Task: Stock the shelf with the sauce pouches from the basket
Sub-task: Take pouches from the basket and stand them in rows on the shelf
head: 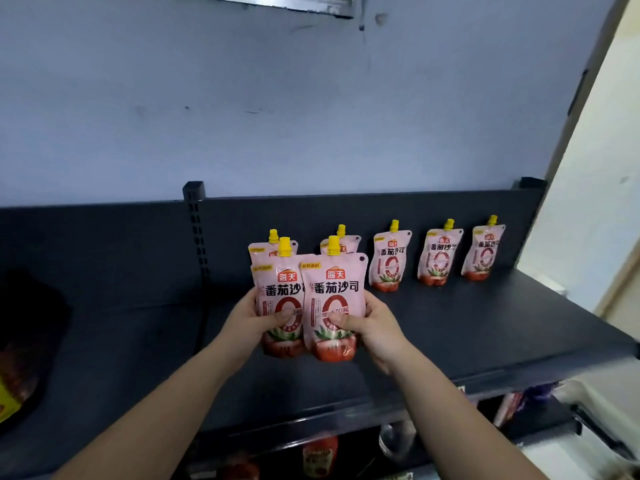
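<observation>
You are looking at bare shelf point(485, 334) lying open in front of the three right-hand pouches point(435, 261); two back-row pouches point(341, 242) are standing right behind your held pair point(332, 292), blocking the way back.

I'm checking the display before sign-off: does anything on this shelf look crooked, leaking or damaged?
Nothing stands out. Five sauce pouches stand upright along the back panel, yellow caps on, no spill on the shelf. The left hand grips a sixth pouch, the right hand a seventh pouch, overlapping it.
</observation>
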